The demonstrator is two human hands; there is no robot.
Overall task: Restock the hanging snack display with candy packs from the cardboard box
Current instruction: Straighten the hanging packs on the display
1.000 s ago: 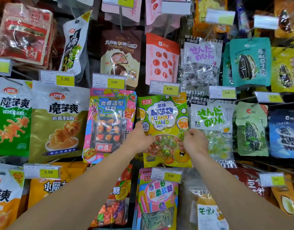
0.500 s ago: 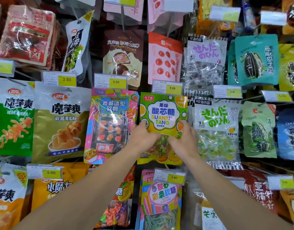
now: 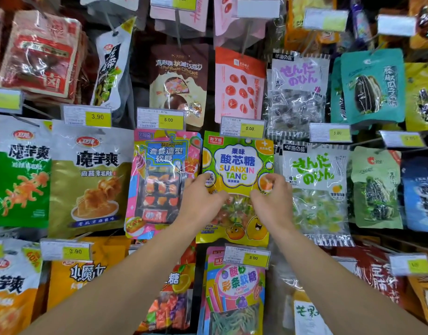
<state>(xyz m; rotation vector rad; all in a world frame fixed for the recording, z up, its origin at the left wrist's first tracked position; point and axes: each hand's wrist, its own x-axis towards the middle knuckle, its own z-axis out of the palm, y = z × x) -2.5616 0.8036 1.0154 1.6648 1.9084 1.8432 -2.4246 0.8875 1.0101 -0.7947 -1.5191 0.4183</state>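
A green and yellow candy pack (image 3: 237,163) labelled SUANXIN TANG hangs in the middle of the display, its top just under a 5.00 price tag (image 3: 243,128). My left hand (image 3: 202,198) grips the pack's left edge with curled fingers. Over on the pack's right side, my right hand (image 3: 272,199) pinches it at mid height. Both forearms reach up from the bottom of the view. The cardboard box is out of sight.
Hanging snack bags fill the rack all round: a pink sushi-candy pack (image 3: 163,182) to the left, a clear green-lettered candy bag (image 3: 315,189) to the right, a pink strip-candy pack (image 3: 234,293) below. Price tags stick out on hook ends.
Both hands have slid up the candy pack from its lower half to mid height, and the pack has risen closer to the price tag above it.
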